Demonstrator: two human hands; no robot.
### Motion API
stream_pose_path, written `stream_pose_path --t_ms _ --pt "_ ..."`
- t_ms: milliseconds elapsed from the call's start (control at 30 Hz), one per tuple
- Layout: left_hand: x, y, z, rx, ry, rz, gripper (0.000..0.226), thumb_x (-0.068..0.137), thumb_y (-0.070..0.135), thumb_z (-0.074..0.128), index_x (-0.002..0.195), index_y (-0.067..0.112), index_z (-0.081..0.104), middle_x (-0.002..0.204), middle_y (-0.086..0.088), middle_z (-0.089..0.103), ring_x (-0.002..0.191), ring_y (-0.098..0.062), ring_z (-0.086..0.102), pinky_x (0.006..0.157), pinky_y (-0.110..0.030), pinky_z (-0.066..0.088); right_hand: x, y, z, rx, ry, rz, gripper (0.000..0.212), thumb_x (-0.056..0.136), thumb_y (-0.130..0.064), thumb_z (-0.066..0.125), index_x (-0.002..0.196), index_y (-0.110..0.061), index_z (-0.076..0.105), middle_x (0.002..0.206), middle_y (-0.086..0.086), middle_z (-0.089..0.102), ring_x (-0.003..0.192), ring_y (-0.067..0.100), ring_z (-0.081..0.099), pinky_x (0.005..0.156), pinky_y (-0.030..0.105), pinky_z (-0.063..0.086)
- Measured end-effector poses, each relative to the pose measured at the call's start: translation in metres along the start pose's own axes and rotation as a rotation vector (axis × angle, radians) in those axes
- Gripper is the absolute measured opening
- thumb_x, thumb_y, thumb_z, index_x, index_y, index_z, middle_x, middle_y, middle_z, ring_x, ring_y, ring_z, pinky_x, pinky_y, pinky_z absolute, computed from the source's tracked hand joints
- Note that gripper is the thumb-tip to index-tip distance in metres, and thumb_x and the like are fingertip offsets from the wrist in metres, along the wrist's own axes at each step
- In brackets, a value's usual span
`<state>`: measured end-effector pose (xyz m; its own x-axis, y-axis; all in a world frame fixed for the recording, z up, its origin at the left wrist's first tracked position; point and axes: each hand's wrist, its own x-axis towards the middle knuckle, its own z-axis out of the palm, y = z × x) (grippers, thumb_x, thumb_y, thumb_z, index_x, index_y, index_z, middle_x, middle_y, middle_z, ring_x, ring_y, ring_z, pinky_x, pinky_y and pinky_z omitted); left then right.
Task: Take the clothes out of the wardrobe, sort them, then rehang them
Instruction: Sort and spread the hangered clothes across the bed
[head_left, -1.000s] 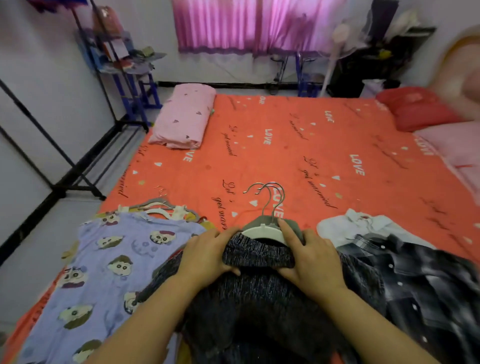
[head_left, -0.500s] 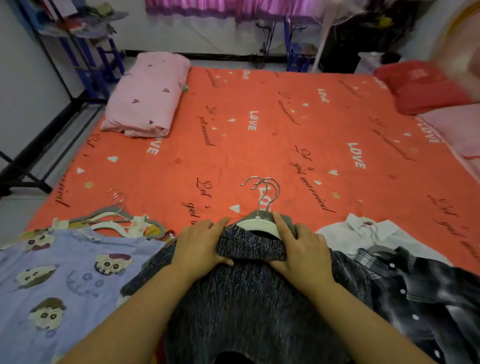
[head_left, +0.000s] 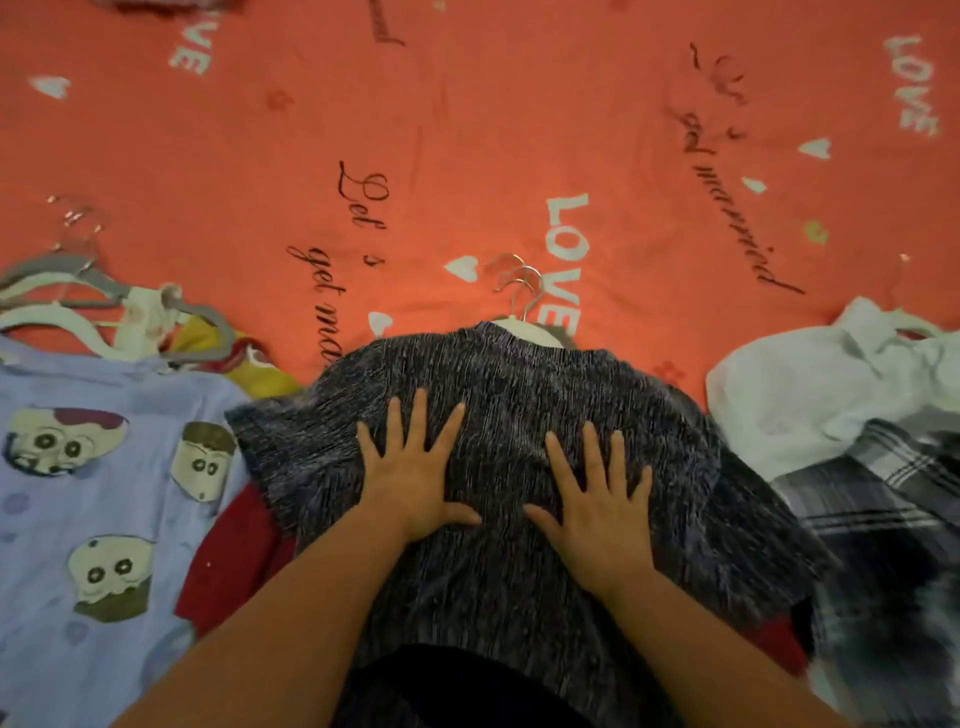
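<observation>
A dark grey-speckled knit top lies flat on the orange bed sheet, still on a white hanger whose metal hooks stick out past its collar. My left hand rests flat on the top with fingers spread. My right hand lies flat beside it, fingers spread too. Neither hand grips anything. A lilac cartoon-print garment lies to the left, and a white shirt and a black-and-white plaid shirt lie to the right.
Several grey and white hangers poke out above the lilac garment, with a yellow garment under them. A red garment shows beneath the knit top. The far part of the sheet carries only printed lettering.
Both hands left the collar by the hanger and slid down onto the body of the knit top, now flat and spread. The view tilted down, so the room and pillows are gone.
</observation>
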<state>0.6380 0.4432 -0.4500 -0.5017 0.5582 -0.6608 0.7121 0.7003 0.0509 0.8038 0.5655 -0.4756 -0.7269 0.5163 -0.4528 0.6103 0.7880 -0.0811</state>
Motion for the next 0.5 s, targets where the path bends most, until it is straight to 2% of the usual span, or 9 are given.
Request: stream_pose_path --t_ms 67,100,167,233,300,367,400,433,500 --pt "0.009 0.000 0.014 0.027 0.021 -0.016 0.122 0.065 0.080 0.054 0.122 0.037 -0.045 0.138 -0.008 -0.048 0.133 -0.039 -0.035 0.105 -0.066 -0.011 0.006 -0.003 0.014 -0.009 0.035 0.025 0.077 0.083 -0.072 0.007 0.148 -0.031 0.004 0.155 0.014 0.012 0.141 0.042 0.012 0.103 0.067 0.016" --pt "0.013 0.000 0.020 0.032 0.028 -0.019 0.123 0.065 0.080 0.053 0.120 0.037 -0.047 0.136 -0.008 -0.050 0.133 -0.040 -0.035 0.104 -0.066 -0.012 0.009 -0.004 0.019 -0.015 0.038 0.022 0.076 0.085 -0.070 0.013 0.149 -0.028 0.012 0.154 0.014 0.020 0.139 0.043 0.019 0.102 0.068 0.017" --pt "0.018 0.000 0.026 0.026 0.034 -0.013 0.122 0.065 0.080 0.053 0.120 0.037 -0.047 0.134 -0.008 -0.050 0.132 -0.040 -0.037 0.104 -0.067 -0.012 0.012 -0.003 0.026 -0.020 0.030 -0.003 0.077 0.086 -0.068 0.017 0.150 -0.026 0.014 0.153 0.015 0.021 0.137 0.042 0.018 0.101 0.068 0.011" --pt "0.021 -0.001 0.029 0.016 0.030 -0.008 0.122 0.065 0.079 0.054 0.122 0.037 -0.045 0.135 -0.009 -0.051 0.131 -0.040 -0.038 0.103 -0.067 -0.013 0.016 -0.001 0.032 -0.006 0.024 -0.009 0.076 0.087 -0.069 0.013 0.150 -0.026 0.013 0.153 0.015 0.021 0.137 0.042 0.017 0.100 0.067 0.008" --pt "0.023 -0.001 0.029 0.019 0.010 -0.013 0.122 0.065 0.078 0.055 0.122 0.037 -0.045 0.134 -0.008 -0.052 0.130 -0.040 -0.039 0.103 -0.066 -0.014 0.017 -0.002 0.032 0.009 0.028 -0.010 0.077 0.086 -0.070 0.008 0.149 -0.028 0.006 0.156 0.016 0.011 0.140 0.042 0.008 0.101 0.067 0.005" --pt "0.024 -0.001 0.027 0.019 -0.018 -0.017 0.122 0.066 0.078 0.055 0.123 0.037 -0.044 0.137 -0.009 -0.050 0.130 -0.040 -0.039 0.103 -0.066 -0.014 0.017 -0.002 0.029 -0.017 0.010 -0.016 0.077 0.084 -0.074 0.005 0.142 -0.033 -0.026 0.151 0.013 -0.025 0.139 0.039 -0.022 0.105 0.067 -0.004" --pt "0.024 -0.001 0.025 0.014 -0.035 -0.015 0.122 0.066 0.078 0.056 0.125 0.037 -0.043 0.139 -0.009 -0.049 0.130 -0.040 -0.039 0.103 -0.066 -0.014 0.016 -0.001 0.026 -0.022 -0.051 -0.007 0.077 0.085 -0.074 0.007 0.134 -0.034 -0.037 0.144 0.009 -0.039 0.134 0.036 -0.033 0.106 0.067 -0.008" --pt "0.023 0.000 0.022 0.010 -0.053 -0.013 0.122 0.066 0.077 0.056 0.128 0.037 -0.041 0.141 -0.010 -0.047 0.131 -0.040 -0.038 0.103 -0.067 -0.014 0.015 0.000 0.021 -0.021 -0.112 0.000 0.078 0.087 -0.072 0.011 0.130 -0.033 -0.041 0.140 0.007 -0.044 0.132 0.036 -0.036 0.106 0.066 -0.008" --pt "0.019 0.002 0.015 0.010 -0.091 -0.009 0.121 0.069 0.074 0.058 0.135 0.036 -0.037 0.144 -0.010 -0.044 0.132 -0.040 -0.036 0.104 -0.066 -0.012 0.012 -0.003 0.006 -0.010 -0.173 0.005 0.079 0.090 -0.069 0.020 0.131 -0.034 -0.038 0.140 0.006 -0.044 0.136 0.037 -0.032 0.108 0.065 -0.005"
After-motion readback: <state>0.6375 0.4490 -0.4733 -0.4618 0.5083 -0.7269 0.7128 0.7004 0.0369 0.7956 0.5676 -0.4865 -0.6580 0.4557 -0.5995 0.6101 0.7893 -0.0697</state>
